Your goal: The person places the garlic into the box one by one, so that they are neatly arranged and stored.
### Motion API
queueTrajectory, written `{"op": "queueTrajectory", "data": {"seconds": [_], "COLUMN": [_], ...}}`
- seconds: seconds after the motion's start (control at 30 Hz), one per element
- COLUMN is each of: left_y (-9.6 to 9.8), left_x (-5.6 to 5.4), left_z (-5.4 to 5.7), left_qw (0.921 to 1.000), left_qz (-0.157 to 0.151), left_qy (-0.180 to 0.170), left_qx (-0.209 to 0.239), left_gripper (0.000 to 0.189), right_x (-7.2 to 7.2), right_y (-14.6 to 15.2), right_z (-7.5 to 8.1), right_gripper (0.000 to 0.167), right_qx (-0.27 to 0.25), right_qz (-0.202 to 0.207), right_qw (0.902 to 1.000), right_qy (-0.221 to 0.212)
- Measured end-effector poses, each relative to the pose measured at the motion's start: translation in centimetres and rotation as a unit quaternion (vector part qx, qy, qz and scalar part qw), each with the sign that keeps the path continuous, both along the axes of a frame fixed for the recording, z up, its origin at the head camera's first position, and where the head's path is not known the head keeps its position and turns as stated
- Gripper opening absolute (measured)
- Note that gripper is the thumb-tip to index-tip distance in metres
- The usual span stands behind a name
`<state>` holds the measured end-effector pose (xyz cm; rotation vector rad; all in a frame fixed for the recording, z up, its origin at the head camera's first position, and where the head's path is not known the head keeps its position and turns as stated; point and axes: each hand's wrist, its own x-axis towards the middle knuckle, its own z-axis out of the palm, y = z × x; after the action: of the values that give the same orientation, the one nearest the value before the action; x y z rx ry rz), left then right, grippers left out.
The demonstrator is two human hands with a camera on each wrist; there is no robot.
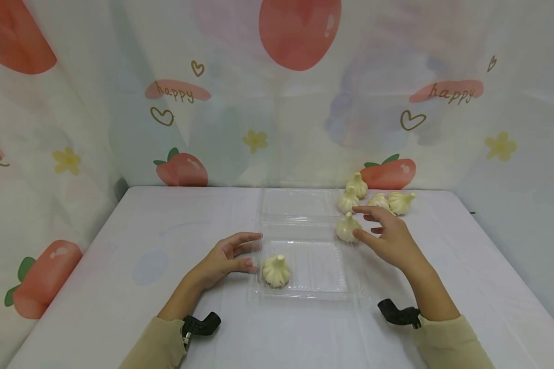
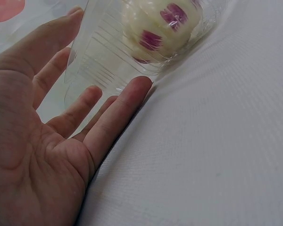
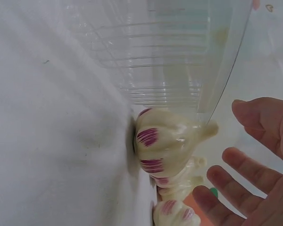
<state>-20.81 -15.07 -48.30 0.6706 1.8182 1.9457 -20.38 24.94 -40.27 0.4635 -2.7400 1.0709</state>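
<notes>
A clear plastic box point(image 1: 304, 294) with its lid point(image 1: 300, 204) folded back lies on the table. One garlic bulb point(image 1: 276, 271) sits inside the box at the left, its purple streaks showing in the left wrist view. My left hand point(image 1: 227, 258) is at the box's left side, fingers spread and fingertips at the clear wall point(image 2: 101, 70). Near the box's right back corner stands another garlic bulb point(image 1: 348, 227), stem up. My right hand point(image 1: 388, 236) is beside that bulb, thumb and fingers apart; the right wrist view shows a gap between the fingers point(image 3: 221, 183) and the bulb point(image 3: 165, 141).
Several more garlic bulbs point(image 1: 400, 203) lie at the back right, close to the lid and the printed curtain point(image 1: 295, 128). A white cloth point(image 1: 175, 215) covers the table. Each wrist carries a black camera mount point(image 1: 202, 324).
</notes>
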Motion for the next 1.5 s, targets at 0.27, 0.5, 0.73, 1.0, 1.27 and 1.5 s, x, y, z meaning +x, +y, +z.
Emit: {"op": "queueTrajectory", "data": {"seconds": [0.27,0.5,0.73,1.0,1.27,1.5], "left_y": [0.0,0.0,0.1,0.1,0.0,0.0], "left_x": [0.0,0.0,0.0,0.1,0.1,0.1], "left_z": [-0.1,0.0,0.0,-0.1,0.0,0.2], "left_qw": [1.0,1.0,1.0,1.0,1.0,1.0], "left_qz": [-0.001,-0.001,-0.001,0.0,-0.003,-0.002], "left_qy": [0.0,-0.002,-0.004,-0.005,0.001,0.003], "left_qx": [-0.002,-0.006,-0.005,-0.004,0.004,0.007], "left_gripper": [0.066,0.068,0.067,0.067,0.067,0.066], "right_x": [-0.3,-0.6,-0.7,-0.8,-1.0,-1.2], "right_y": [0.4,0.8,0.8,1.0,1.1,1.3], "right_z": [-0.6,-1.3,-1.9,-2.3,-2.6,-2.7], "right_gripper": [0.054,0.058,0.064,0.068,0.074,0.072], "right_qx": [0.001,0.004,0.008,0.009,0.011,0.011], "right_qz": [0.002,0.013,0.022,0.031,0.035,0.028], "right_qw": [0.9997,0.9991,0.9982,0.998,0.9976,0.998], "right_qy": [-0.024,-0.041,-0.055,-0.054,-0.058,-0.056]}}
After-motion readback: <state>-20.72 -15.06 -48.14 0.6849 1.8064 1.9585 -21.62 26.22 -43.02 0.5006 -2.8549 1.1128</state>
